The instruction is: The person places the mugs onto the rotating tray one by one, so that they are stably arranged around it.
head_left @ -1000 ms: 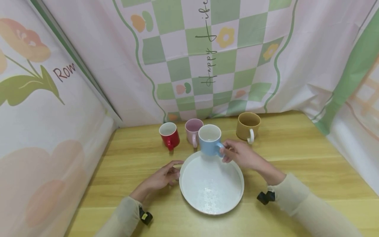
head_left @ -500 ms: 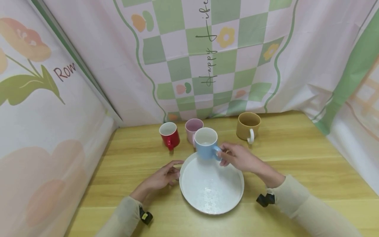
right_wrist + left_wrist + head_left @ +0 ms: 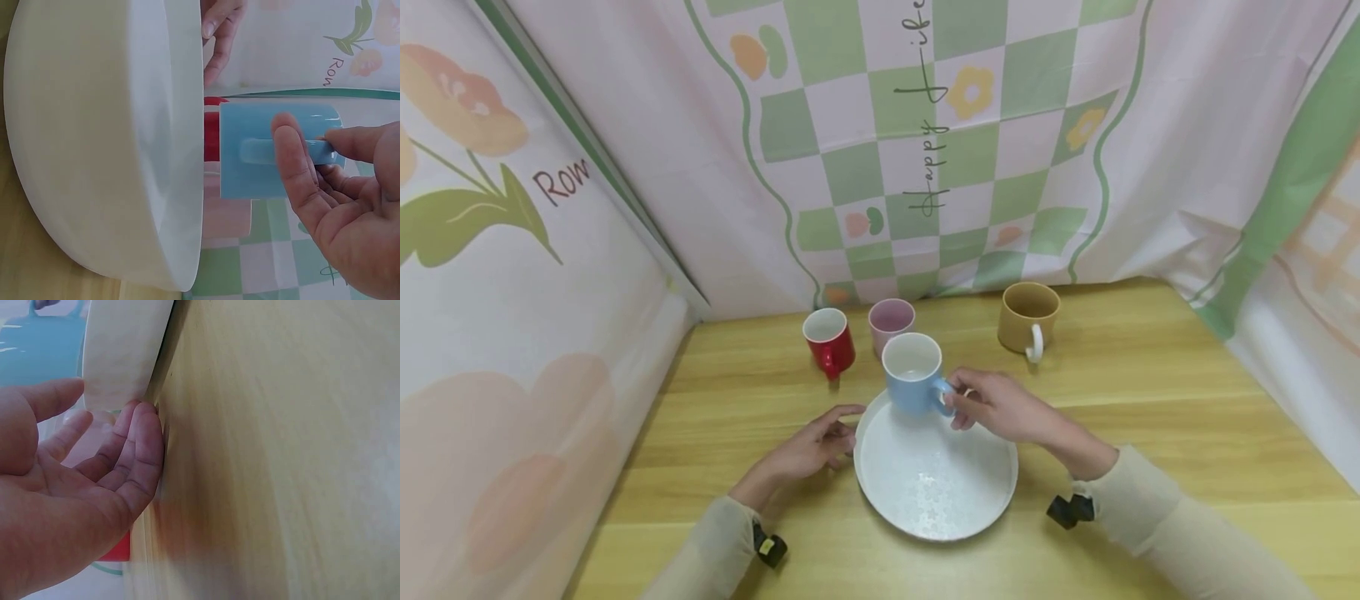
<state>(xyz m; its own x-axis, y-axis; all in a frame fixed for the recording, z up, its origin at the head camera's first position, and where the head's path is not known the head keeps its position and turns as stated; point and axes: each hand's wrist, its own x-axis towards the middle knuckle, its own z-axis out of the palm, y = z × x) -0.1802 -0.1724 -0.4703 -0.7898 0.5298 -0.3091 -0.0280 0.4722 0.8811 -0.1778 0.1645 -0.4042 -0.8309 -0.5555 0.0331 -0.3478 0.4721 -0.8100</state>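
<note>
Over the far rim of the white tray (image 3: 880, 517) on the tabletop (image 3: 1150, 400), we log the blue mug (image 3: 912, 372), carried by its handle in the grip of the right hand (image 3: 1000, 407), whose fingers and thumb pinch that handle; the right wrist view shows the mug clear of the tray wall. At the tray's left edge rests the left hand (image 3: 816, 446), fingers relaxed and spread, tips touching the rim.

Status, as we judge it: no mug stands in the tray yet; the blue one is nearly there, not set down. Beyond the tray stand the red mug (image 3: 827, 342) and pink mug (image 3: 891, 323); the tan mug (image 3: 1028, 318) sits beyond and to its right.

Change from earlier frames: the blue mug has come lower and nearer the tray, drifting slightly left. Left hand unchanged.
</note>
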